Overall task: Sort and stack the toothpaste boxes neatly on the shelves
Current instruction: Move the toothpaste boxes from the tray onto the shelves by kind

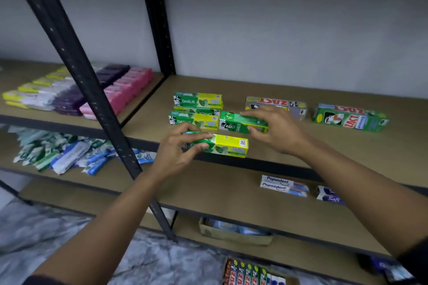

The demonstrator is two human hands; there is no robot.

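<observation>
Head view: grasps the front Darlie box (229, 146) by its left end in the left grip (178, 148), fingers curled round it; has that box running rightward from the grip along the front edge of the shelf (382, 152), long axis left to right; grasps the second Darlie box (240, 124) in the right grip (278, 129), fingers over its top, thumb on its near face; has it reaching leftward from that grip, slightly tilted, its far end just beside the nearer Darlie stack (194, 120); faces that stack just beyond the left grip, the farther Darlie stack (198, 100) behind it, both lying left to right; likely needs only a short carry back and leftward onto the nearer stack, left grip closer; must match axis and ends; ignores the Zact boxes (349, 118) beyond and right of the right grip.
</observation>
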